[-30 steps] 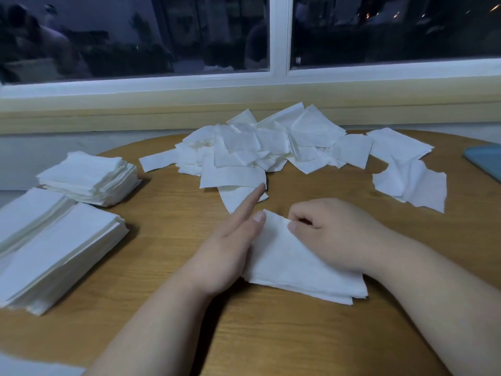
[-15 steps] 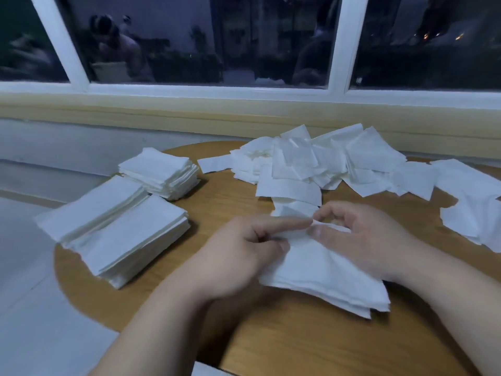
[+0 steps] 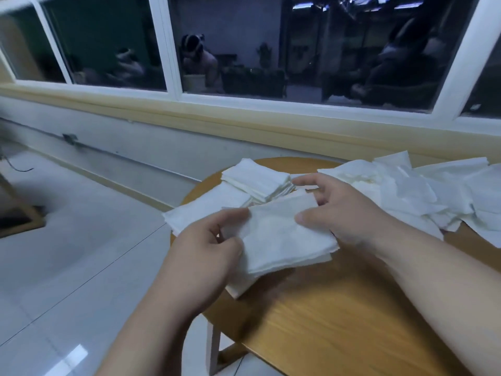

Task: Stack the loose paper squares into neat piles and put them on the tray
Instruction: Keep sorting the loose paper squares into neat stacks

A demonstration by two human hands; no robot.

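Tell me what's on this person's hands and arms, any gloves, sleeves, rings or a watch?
No gloves: the left hand and right hand are bare, and no rings show. The left forearm and right forearm are bare too, with no sleeve, watch or bracelet in view.

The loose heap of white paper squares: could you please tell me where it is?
Head view: the loose heap lies at the right on the far side of the round wooden table, just beyond the right hand, which grips a white paper pile.
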